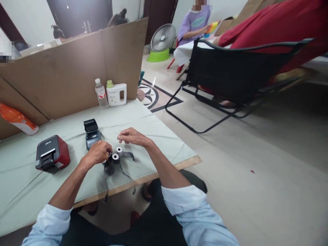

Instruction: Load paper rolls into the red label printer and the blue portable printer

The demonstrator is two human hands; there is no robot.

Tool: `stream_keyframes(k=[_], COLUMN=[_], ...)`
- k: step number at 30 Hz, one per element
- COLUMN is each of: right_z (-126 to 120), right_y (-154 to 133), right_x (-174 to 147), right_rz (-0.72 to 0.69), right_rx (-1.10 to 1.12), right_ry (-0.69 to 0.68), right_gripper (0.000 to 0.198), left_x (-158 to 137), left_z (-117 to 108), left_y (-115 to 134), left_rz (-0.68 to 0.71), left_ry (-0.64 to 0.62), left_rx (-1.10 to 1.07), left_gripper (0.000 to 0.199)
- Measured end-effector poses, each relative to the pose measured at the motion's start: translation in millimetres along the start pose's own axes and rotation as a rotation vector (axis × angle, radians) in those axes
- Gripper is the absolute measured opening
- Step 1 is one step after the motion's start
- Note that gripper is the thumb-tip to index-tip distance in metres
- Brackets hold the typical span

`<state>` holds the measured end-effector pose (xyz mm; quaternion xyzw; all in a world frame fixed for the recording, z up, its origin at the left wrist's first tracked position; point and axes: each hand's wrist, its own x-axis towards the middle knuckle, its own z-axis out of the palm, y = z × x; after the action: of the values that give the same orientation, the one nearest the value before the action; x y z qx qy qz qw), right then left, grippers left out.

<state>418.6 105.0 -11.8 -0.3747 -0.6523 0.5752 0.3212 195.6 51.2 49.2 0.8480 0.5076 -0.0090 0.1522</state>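
My left hand point(98, 152) is closed around a small paper roll point(109, 154), mostly hidden by the fingers, just in front of a small grey-black printer point(92, 136) with its lid raised. Two white paper rolls with dark cores stand beside that hand: a nearer roll point(115, 157) and a farther roll point(119, 150). Dark strips trail from the group, and one strip point(105, 188) hangs over the table edge. Above the rolls, my right hand point(133, 136) hovers with loosely bent fingers and nothing visible in them.
A red and black printer point(53, 153) sits on the left of the cloth-covered table point(143, 116). At the back, a water bottle point(101, 94) and a white jug point(116, 94) stand before a cardboard partition point(77, 68). An orange bottle point(19, 119) is far left; a black folding chair point(230, 71) is right.
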Motion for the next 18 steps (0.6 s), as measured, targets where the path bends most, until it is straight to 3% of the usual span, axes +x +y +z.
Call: stream_keyframes(k=[9,14,18], right_z=[18,40,61], right_y=[-5,-10,-14], right_x=[6,15,27], right_rz=[-0.043,-0.051,-0.083], right_rx=[0.049,0.196,0.274], right_ry=[0.071,0.004,-0.008], right_gripper=[0.033,0.051,0.047], left_x=[-15,-9,-2], left_z=[-9,-3,-4], left_y=[-53,-69,-71], left_rz=[-0.04,-0.039,-0.034], left_ry=[0.494,0.579,0.599], left_rx=[-0.471,-0.709,-0.737], left_gripper=[0.029,0.026,0.026])
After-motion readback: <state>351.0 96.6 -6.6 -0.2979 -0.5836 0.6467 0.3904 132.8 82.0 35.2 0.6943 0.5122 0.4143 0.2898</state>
